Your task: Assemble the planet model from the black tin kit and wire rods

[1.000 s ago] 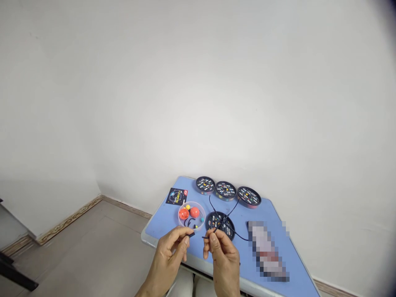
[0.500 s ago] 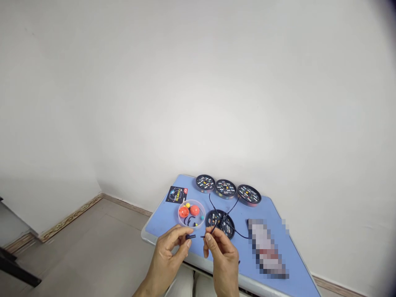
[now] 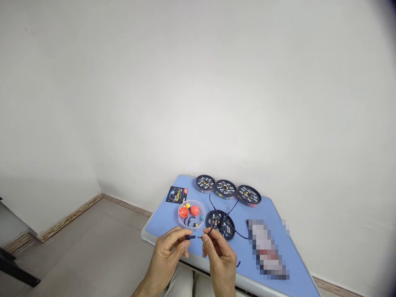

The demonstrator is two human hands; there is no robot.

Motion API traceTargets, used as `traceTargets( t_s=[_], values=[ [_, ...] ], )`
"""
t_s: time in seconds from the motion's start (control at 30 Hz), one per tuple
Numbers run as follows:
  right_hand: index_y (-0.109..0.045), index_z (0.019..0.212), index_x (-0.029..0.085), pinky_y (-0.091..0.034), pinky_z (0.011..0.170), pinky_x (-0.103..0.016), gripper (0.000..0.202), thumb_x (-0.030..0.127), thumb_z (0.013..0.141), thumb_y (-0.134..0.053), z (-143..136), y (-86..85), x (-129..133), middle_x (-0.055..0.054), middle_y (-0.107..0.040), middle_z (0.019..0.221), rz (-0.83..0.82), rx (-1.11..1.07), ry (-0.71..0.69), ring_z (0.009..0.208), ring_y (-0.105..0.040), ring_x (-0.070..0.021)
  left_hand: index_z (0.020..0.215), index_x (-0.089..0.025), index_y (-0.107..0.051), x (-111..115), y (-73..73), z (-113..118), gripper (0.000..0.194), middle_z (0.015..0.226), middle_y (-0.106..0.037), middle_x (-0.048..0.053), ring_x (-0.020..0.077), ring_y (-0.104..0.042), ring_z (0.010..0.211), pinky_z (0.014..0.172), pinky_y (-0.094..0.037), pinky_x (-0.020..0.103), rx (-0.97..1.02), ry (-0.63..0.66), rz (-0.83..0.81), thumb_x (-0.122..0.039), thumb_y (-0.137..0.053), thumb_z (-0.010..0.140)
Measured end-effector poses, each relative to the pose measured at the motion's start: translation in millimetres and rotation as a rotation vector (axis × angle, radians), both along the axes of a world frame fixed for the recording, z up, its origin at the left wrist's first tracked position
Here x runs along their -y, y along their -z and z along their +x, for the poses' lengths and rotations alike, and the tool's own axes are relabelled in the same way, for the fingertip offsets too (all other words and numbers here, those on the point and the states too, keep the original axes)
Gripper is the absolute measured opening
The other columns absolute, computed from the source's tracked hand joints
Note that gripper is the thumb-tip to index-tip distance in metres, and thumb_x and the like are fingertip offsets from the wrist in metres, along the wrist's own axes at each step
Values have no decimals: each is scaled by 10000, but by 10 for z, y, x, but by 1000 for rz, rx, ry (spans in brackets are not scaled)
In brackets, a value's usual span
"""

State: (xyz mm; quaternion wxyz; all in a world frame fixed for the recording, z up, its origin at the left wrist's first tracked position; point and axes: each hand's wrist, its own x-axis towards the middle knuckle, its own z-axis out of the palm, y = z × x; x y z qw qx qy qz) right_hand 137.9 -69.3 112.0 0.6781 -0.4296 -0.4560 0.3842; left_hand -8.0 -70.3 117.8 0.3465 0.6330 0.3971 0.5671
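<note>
Between the thumb and forefinger of my left hand (image 3: 170, 251) is a small black tube-like piece (image 3: 191, 237). My right hand (image 3: 220, 253) pinches a thin black rod (image 3: 199, 237), whose tip points at that piece with a small gap between them. Just beyond my right hand, several curved black rods (image 3: 236, 234) spread out over a round black printed disc (image 3: 229, 232). A clear round container (image 3: 204, 210) sits beyond my fingers, holding orange parts (image 3: 194, 210), small yellow balls (image 3: 187, 205) and black curved pieces.
Three round printed discs (image 3: 225, 188) line the back edge of the blue table (image 3: 157, 220). A dark printed card (image 3: 176, 194) lies at the back left. A pixelated object (image 3: 267, 249) lies at the right. Behind stands a white wall.
My right hand has shifted slightly left, bringing the rod's tip a little nearer the black piece. More of a small black curved piece shows beside my right hand.
</note>
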Motion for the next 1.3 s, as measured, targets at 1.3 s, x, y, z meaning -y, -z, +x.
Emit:
traceTargets(
  t_s=[1.3],
  values=[
    [-728, 799, 167, -390, 480, -211, 285, 443, 728, -745, -23, -31, 73, 27, -538, 574, -138, -114, -91, 489, -438, -93, 897, -234, -748, 36, -4, 98, 148, 589, -641, -48, 112, -646, 499, 565, -514, 201, 111, -94, 126, -188, -611, 867]
  ],
)
